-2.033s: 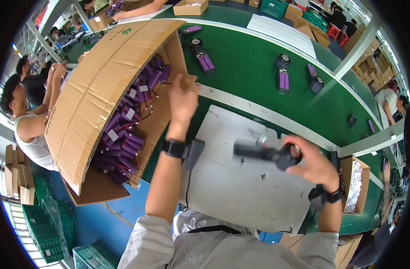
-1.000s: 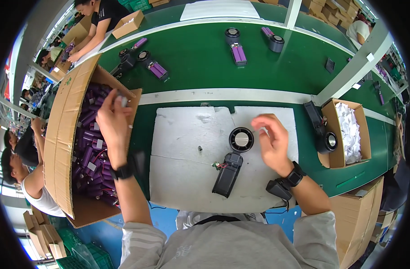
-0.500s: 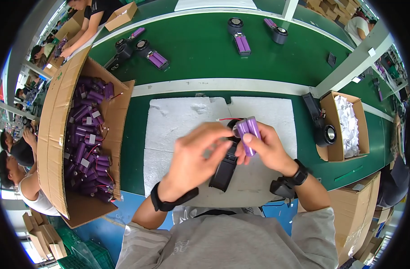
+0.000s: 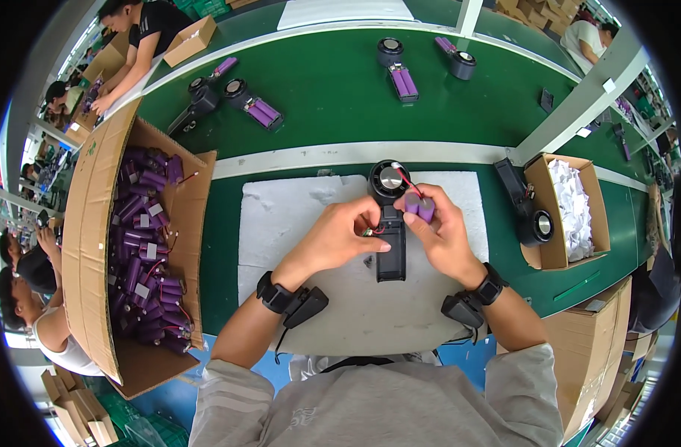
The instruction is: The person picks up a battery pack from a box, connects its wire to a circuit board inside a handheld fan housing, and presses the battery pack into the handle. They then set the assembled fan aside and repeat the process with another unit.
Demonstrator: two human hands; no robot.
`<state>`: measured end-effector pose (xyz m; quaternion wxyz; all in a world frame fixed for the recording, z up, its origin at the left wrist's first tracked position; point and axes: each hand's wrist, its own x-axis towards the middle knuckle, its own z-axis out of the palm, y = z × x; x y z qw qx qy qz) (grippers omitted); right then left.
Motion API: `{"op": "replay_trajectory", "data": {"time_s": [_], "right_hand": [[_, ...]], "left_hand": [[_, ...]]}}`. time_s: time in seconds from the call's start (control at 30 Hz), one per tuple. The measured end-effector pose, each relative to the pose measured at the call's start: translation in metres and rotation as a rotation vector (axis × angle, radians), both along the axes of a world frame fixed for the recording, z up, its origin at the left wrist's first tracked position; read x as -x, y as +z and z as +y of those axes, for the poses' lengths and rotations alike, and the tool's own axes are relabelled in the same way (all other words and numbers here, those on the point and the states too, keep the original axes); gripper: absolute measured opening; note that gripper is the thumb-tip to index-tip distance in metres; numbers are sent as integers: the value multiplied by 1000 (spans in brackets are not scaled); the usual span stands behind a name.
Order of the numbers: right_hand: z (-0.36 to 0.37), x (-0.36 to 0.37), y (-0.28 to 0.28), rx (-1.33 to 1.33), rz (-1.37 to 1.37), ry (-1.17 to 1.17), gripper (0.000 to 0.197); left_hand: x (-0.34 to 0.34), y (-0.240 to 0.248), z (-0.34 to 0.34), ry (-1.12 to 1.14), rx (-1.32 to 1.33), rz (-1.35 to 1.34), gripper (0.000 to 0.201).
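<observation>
Well, from far away I count two bare hands over one pale, dented board (image 4: 303, 201). The right hand (image 4: 451, 238) is squeezed around one purple battery pack (image 4: 421, 206); I see two smooth, round tubes side by side, with a thin red wire and a white plug (image 4: 395, 165). The pack is up off the board, just right of one black tool (image 4: 391, 261). That tool has a round head with a shiny silver middle, and a long, hollow handle. The left hand (image 4: 329, 238) has its fingers curled by a tiny green part (image 4: 368, 232) with thin wires, but I cannot tell if it is pinched. Four more round-headed tools (image 4: 463, 67) lie on the shiny green table (image 4: 325, 104). One big cardboard box (image 4: 102, 246) is piled with purple packs, too many to count.
</observation>
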<state>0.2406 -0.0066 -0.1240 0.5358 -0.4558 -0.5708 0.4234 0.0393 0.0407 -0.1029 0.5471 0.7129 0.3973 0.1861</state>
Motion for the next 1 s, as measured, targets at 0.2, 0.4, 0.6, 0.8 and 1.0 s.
{"op": "replay_trajectory", "data": {"time_s": [0.2, 0.4, 0.6, 0.8, 1.0], "right_hand": [[3, 3, 16, -201, -452, 64, 20], [2, 12, 10, -397, -593, 54, 20], [1, 16, 13, -330, -648, 43, 19], [4, 15, 16, -298, -675, 46, 25], [2, 19, 16, -363, -721, 44, 25]], "left_hand": [[9, -26, 13, -110, 124, -195, 24], [13, -21, 11, -114, 81, -187, 22], [15, -15, 8, -13, 264, -280, 26], [18, -18, 11, -68, 240, -285, 28], [24, -18, 11, -145, -76, -346, 27]]}}
